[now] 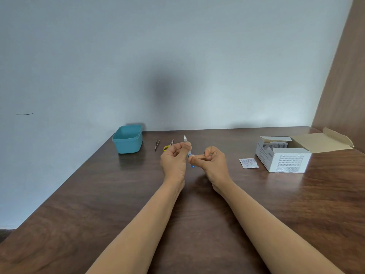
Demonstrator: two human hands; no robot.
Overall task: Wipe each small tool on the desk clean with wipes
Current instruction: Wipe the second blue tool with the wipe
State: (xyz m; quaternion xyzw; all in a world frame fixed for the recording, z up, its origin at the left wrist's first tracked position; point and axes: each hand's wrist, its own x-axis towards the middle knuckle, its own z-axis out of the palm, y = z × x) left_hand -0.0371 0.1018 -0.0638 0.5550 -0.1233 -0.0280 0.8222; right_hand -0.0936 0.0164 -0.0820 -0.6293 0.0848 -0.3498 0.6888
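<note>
Desk, one: dark wood-grain top, running from the near edge to a pale wall at the far edge, with a brown panel along the right side.

Forearms, two: bare, reaching from the near edge toward the middle of the desk.

Left hand, one: raised above the middle of the desk, fingers curled in, thumb pressed against the shaft of a scalpel-like tool, pinching it. The tool, one, stands tilted, pale blade tip upward and toward the far edge, blue handle end pointing down between the two hands.

Right hand, one: just beside the left, fingers curled toward the palm, thumb and forefinger pressed together at the tool's lower shaft on something small and white; whether that is a wipe cannot be told.

Wipe sachet, one: flat, white, printed, lying on the desk right of the hands and just beside the carton.

Carton of wipes, one: white with printed panels, lid flap open toward the right edge, sachets visible inside; count of those cannot be told.

Scissors, one pair: yellow handle, lying beyond the left hand and partly hidden by it.

Tweezers, one: metal, lying just left of the scissors.

Teal tub, one: open, at the far left corner.
</note>
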